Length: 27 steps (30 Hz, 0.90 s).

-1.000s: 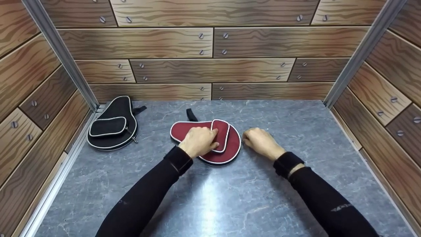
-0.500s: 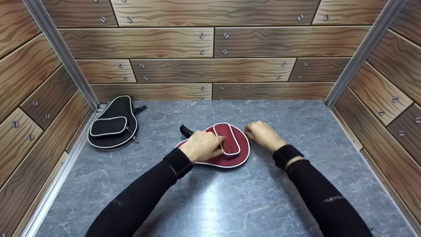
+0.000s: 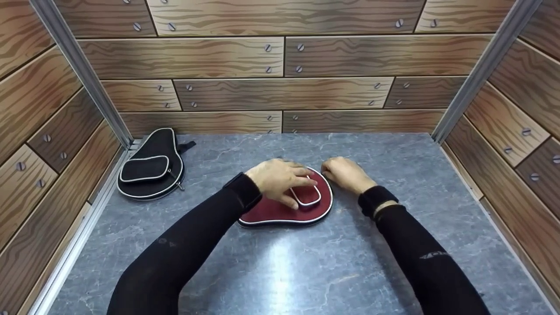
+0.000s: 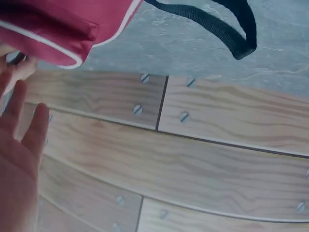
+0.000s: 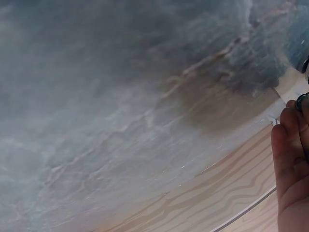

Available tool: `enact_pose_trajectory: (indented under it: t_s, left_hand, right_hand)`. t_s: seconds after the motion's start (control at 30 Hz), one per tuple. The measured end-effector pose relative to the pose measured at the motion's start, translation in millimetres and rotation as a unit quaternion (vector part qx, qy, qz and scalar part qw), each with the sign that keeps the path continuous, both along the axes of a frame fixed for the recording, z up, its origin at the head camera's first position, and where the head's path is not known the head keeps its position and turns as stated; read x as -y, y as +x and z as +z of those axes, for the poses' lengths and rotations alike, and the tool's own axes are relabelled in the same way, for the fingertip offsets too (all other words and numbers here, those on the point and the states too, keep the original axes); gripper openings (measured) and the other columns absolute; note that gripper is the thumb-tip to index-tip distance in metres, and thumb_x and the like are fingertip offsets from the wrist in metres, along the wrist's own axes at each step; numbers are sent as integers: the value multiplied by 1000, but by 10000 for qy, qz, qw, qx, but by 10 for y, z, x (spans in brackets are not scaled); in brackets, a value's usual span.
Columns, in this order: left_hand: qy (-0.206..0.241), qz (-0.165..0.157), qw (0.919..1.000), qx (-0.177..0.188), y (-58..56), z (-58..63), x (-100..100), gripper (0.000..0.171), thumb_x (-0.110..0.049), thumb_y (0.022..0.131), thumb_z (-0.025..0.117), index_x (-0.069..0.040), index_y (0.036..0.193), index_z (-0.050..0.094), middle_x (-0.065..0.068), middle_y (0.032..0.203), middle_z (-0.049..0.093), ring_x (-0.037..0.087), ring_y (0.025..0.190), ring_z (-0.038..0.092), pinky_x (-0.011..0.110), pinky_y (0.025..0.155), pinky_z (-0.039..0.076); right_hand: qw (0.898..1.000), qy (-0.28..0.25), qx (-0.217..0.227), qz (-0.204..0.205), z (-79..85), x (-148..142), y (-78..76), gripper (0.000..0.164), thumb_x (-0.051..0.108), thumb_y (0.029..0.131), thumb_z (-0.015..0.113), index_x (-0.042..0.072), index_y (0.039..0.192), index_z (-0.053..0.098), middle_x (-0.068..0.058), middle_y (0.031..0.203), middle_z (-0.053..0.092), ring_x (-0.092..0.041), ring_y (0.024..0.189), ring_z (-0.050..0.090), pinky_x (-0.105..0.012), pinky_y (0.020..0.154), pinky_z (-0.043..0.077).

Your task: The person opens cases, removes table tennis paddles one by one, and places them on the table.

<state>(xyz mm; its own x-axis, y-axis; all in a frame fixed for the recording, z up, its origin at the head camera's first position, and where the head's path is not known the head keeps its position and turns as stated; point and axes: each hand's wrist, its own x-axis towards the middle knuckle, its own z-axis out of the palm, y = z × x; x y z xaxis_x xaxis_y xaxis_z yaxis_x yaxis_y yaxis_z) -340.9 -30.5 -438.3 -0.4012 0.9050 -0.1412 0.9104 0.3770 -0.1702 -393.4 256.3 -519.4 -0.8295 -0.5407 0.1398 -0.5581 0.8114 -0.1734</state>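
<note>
A red table tennis paddle case with white piping lies flat in the middle, its rounded end to the right. My left hand lies over its raised pocket, fingers spread and hiding part of it. In the left wrist view that hand shows straight fingers below the case. My right hand is at the case's right edge, fingers curled. In the right wrist view its fingertips pinch a small dark zipper pull, mostly hidden behind them.
A black paddle case of the same shape lies at the far left, with a pocket and zipper pulls. The red case's black strap loops out over the grey tabletop. Wood-print walls enclose the back and sides.
The red case has shifted right and toward me and turned somewhat. My left hand has gone from gripping the pocket to lying spread over it. My right hand stays by the right edge.
</note>
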Motion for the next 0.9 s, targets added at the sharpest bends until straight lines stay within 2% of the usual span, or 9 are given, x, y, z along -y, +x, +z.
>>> enact_pose_trajectory:
  t_s: [0.13,0.23,0.4,0.5,0.9]
  left_hand:
    - [-352,-131,9985,395,-29,-51,-94,94,-70,107,74,-28,184,41,5,192,41,27,182,36,54,149,33]
    - [-564,-71,9971,497,-29,-112,-141,95,-69,107,73,-30,186,37,3,195,36,25,184,30,55,151,29]
    - [-633,41,9972,394,-21,-186,-145,94,-66,108,75,-33,186,35,2,194,37,24,183,34,57,149,34]
    - [-521,21,9981,338,-19,-213,-121,94,-65,108,76,-32,186,37,4,193,40,26,181,37,57,147,38]
    - [-503,159,9972,530,-55,-217,-109,92,-64,109,75,-32,186,36,11,193,38,31,181,36,56,148,35]
  right_hand:
    - [9999,90,-7,66,10,15,-25,9,9,108,76,4,106,83,-18,107,87,-43,105,84,-64,94,68]
    - [9999,124,-7,85,20,17,-27,9,9,108,76,4,106,83,-18,106,87,-43,104,84,-64,93,68]
    - [9998,155,2,121,39,9,-21,9,9,108,76,4,105,83,-17,105,87,-42,103,84,-63,92,68]
    - [9997,180,-15,173,42,9,-17,9,9,108,76,4,105,83,-17,105,86,-43,104,84,-63,92,68]
    - [9995,223,-100,221,24,11,1,8,6,107,75,3,105,82,-18,105,85,-43,104,84,-63,92,69]
